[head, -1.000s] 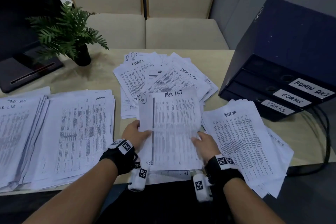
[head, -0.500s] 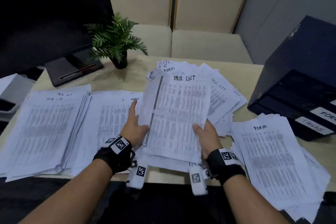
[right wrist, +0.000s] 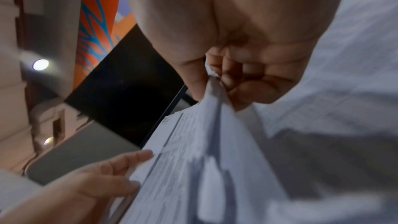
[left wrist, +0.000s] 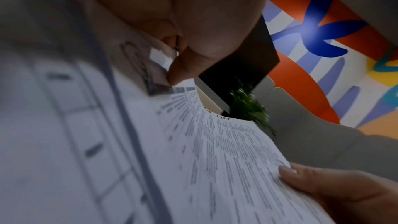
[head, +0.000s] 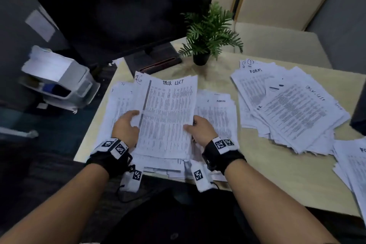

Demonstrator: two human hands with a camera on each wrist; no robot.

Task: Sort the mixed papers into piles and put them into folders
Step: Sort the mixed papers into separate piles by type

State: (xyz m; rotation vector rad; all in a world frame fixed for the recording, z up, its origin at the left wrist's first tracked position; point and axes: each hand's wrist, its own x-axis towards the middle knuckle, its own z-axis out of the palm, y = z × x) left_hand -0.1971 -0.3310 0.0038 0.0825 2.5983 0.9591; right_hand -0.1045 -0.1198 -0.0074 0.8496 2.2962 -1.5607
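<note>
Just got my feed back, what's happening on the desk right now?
A person holds one TASK LIST sheet in both hands, left hand on its left edge, right hand on its right, above a paper pile at the left end of the table. A mixed heap lies further right, unsorted.

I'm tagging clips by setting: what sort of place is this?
Probably an office: a desk covered with printed paper piles, a dark monitor, and a task list sheet held for sorting.
</note>
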